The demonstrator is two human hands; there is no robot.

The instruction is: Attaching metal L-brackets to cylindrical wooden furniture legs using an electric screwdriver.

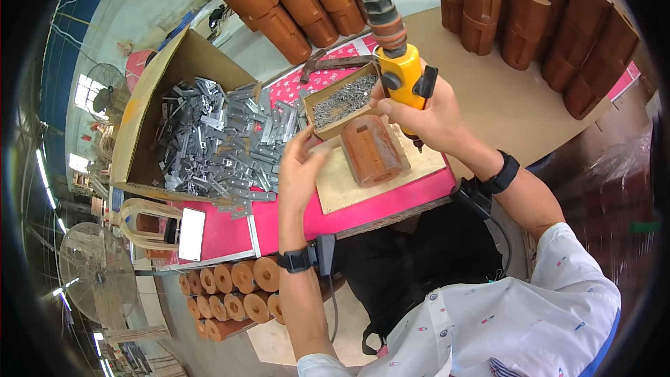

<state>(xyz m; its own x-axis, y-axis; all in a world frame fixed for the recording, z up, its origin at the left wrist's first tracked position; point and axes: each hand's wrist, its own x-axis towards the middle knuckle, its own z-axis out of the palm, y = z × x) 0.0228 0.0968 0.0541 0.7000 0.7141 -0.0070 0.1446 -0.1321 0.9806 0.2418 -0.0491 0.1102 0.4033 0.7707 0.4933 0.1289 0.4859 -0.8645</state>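
Note:
My right hand (440,115) is wrapped round a yellow power screwdriver (405,77) with a dark ribbed upper end. Its bit points down, just right of a reddish-brown wooden block (375,150) with a rounded side and a long recess. The block lies on a pale wooden board (338,192), and neither hand touches it. To its left, my left hand (300,167) hovers with fingers apart, holding nothing I can see. Beyond those fingertips stands an open box of small screws (342,103). Metal plates (216,139) are heaped beside my left hand.
A big cardboard box (150,126) lies tipped open behind the plates. A hammer (331,64) rests past the screws. Brown wooden cylinders (525,24) stand far right, with more (279,10) stacked beyond the table. At the left edge sits a phone (192,234).

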